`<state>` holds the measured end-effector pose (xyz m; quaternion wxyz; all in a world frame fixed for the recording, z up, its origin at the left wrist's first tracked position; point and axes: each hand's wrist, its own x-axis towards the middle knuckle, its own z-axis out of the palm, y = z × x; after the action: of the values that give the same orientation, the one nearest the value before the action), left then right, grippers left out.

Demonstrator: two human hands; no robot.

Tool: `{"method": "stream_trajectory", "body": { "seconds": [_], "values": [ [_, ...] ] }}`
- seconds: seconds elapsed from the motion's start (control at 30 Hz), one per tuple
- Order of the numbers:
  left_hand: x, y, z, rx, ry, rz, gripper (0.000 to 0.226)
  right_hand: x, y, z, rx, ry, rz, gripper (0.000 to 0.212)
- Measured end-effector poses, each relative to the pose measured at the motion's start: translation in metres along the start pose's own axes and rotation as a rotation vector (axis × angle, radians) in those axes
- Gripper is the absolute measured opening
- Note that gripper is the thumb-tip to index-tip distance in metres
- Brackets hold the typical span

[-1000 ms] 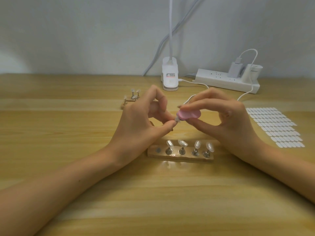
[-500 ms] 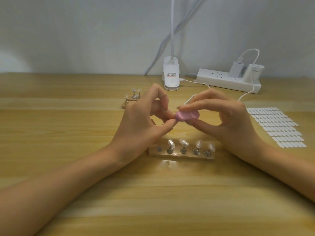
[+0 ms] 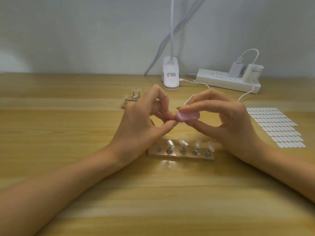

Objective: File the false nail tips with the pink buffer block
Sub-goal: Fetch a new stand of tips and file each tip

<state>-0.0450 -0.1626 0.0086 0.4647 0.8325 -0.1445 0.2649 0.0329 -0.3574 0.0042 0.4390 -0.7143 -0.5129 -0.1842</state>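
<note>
My right hand (image 3: 226,121) pinches the pink buffer block (image 3: 187,116) between thumb and fingers above the table. My left hand (image 3: 141,123) pinches a small nail tip holder at the block's left end; the tip itself is hidden behind the block and my fingertips. Below my hands lies a wooden stand (image 3: 180,155) with several clear false nail tips (image 3: 183,143) on metal pegs and one bare peg base at its left end.
A second wooden stand (image 3: 131,99) with nail tips sits behind my left hand. A sheet of white adhesive tabs (image 3: 276,126) lies at the right. A clip lamp base (image 3: 171,75), power strip (image 3: 226,80) and white cable (image 3: 245,96) stand along the back wall.
The pink block has slid a little to the left over the pinched nail tip, which showed at its left end before. Both hands stayed in place.
</note>
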Motion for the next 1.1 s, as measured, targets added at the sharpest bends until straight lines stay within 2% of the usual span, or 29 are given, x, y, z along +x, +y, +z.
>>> {"method": "stream_trajectory", "body": {
  "seconds": [0.47,0.8,1.1],
  "values": [
    [0.0006,0.0002,0.0002,-0.014,-0.007,0.040,0.039,0.0009,-0.0004,0.0010,-0.013,-0.015,-0.005,0.021],
    [-0.0003,0.0023,-0.0004,-0.047,0.000,-0.001,0.038,0.0013,0.0079,-0.0027,0.028,0.071,0.150,0.023],
    [0.0008,0.0012,-0.0017,-0.130,-0.005,-0.053,0.030,-0.0004,0.0082,-0.0052,0.047,0.050,0.171,0.020]
  ]
}}
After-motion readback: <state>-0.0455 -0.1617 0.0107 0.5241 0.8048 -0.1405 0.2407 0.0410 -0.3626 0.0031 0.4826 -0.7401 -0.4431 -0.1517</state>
